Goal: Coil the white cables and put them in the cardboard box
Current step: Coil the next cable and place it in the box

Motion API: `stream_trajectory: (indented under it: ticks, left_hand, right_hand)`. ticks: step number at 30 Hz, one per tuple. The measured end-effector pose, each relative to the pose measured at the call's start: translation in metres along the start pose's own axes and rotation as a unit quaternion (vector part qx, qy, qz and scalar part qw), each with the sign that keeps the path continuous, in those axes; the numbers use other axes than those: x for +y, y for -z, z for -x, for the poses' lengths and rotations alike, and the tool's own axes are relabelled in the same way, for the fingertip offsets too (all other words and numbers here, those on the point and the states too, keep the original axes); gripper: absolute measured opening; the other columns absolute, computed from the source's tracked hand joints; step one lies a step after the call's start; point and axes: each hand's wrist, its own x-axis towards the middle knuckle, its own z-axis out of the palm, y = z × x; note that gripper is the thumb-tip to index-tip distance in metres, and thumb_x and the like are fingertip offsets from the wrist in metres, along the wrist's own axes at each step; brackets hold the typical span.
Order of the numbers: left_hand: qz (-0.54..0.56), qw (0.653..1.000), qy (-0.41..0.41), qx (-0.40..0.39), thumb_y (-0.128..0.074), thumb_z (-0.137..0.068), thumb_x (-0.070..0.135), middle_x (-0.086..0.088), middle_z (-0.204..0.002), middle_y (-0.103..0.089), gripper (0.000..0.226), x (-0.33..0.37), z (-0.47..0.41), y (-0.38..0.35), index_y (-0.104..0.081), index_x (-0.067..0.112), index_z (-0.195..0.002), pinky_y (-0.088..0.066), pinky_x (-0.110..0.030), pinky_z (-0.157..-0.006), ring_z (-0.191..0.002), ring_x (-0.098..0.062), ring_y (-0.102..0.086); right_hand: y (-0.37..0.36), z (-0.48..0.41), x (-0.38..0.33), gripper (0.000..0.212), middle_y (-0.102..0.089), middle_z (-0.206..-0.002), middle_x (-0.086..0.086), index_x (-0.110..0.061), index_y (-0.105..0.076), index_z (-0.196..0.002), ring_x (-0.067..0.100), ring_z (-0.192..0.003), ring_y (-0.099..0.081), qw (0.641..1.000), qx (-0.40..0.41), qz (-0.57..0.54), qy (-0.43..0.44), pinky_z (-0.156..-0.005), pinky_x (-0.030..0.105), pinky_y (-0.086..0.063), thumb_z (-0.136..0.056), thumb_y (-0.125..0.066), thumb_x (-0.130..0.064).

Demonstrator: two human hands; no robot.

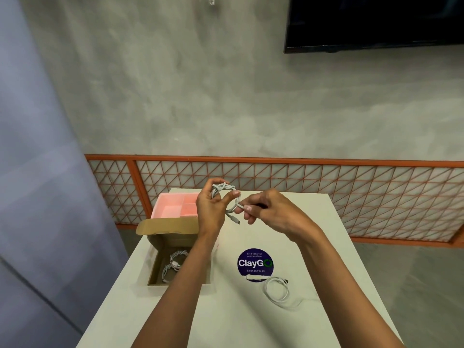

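The cardboard box [168,226] stands open on the left edge of the white table [238,322], at about 9 o'clock from the round blue sticker [255,261]. Two coiled white cables [173,262] lie inside it. A pink tray [173,207] sits just beyond the box, at 12 o'clock from it.

Above the far half of the table the left hand [211,209] is raised, with its fingers curled round a small coil of white cable [223,190]. At 3 o'clock from it, the right hand [271,212] pinches the free tail of that same cable between thumb and forefinger — the other fingers loosely bent. The plug end [237,222] hangs between the two hands.

At 5 o'clock from the sticker, a loose white cable [276,288] lies on the tabletop in an open loop — one end touching the sticker's near edge.
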Motion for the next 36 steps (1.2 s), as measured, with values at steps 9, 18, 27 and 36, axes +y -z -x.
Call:
stream_trajectory:
  ticks: [9,18,27,36]
  left_hand:
    - [0.074,0.996,0.036,-0.026,-0.076,-0.072,-0.004,-0.005,-0.09,-0.067,0.035,0.013,-0.01,-0.002,-0.056,0.016,-0.094,-0.051,-0.03,-0.068,-0.078,-0.015,-0.065]
    - [0.145,0.979,0.115,-0.085,-0.074,-0.064,-0.016,0.007,-0.053,-0.036,0.047,0.011,-0.008,-0.007,-0.058,0.018,-0.093,-0.054,-0.036,-0.077,-0.059,-0.013,-0.04]
    - [0.093,0.991,0.07,-0.07,-0.079,-0.062,-0.013,0.013,-0.058,-0.056,0.052,0.011,-0.003,-0.009,-0.054,0.011,-0.101,-0.054,-0.037,-0.072,-0.054,-0.01,-0.038]
    - [0.198,0.967,0.13,-0.096,-0.069,-0.072,-0.015,-0.008,-0.087,-0.051,0.044,0.014,0.002,-0.018,-0.055,0.018,-0.096,-0.057,-0.026,-0.062,-0.08,-0.023,-0.061]
  right_hand:
    - [0.013,-0.005,0.018,0.026,-0.058,-0.083,-0.001,-0.014,-0.061,-0.09,0.007,-0.075,-0.058,0.987,0.008,-0.161,-0.005,-0.069,0.012,-0.046,-0.1,-0.039,-0.004]
    - [0.02,-0.01,0.041,0.027,-0.06,-0.096,-0.002,-0.012,-0.063,-0.094,0.01,-0.093,-0.056,0.965,0.065,-0.247,-0.053,-0.096,0.025,-0.043,-0.101,-0.038,-0.006]
    - [0.015,-0.014,0.049,0.017,-0.051,-0.076,-0.007,-0.018,-0.076,-0.098,0.005,-0.074,-0.048,0.968,0.233,0.073,0.051,-0.06,0.008,-0.033,-0.086,-0.067,-0.027]
    - [-0.013,-0.029,0.061,0.012,-0.07,-0.082,0.013,0.0,-0.069,-0.095,0.014,-0.073,-0.071,0.953,0.253,-0.161,0.033,-0.064,0.015,-0.055,-0.091,-0.06,-0.007]
